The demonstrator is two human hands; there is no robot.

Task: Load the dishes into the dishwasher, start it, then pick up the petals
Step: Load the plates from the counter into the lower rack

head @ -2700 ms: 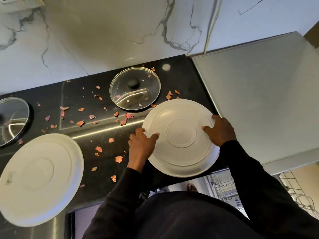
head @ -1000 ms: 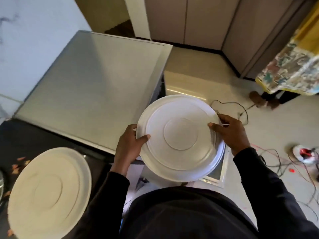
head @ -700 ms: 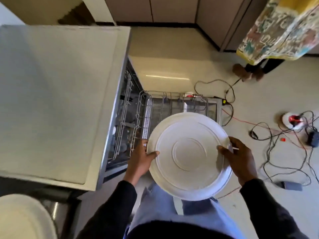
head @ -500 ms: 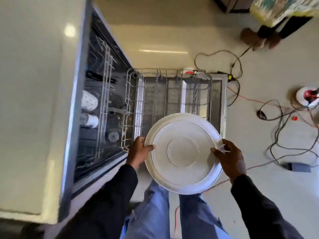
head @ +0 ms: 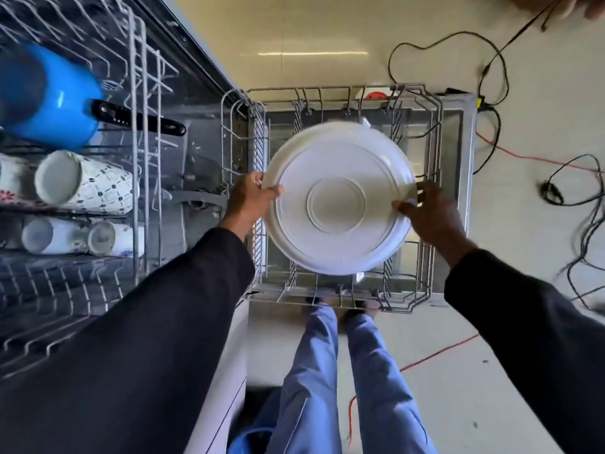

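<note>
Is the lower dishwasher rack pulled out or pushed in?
Pulled out. The lower rack sits out over the open door, with the white plate held above it.

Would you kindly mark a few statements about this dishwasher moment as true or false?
1. The left hand and the right hand both grip the white plate by its rim. True.
2. The plate stands slotted upright in the lower rack. False: it is held roughly flat above the rack.
3. A blue pot with a black handle lies in the upper rack. True.
4. The patterned mug stands upright. False: it lies on its side in the upper rack.
5. Nothing lies beside the lower rack. False: cables lie on the floor.
</note>
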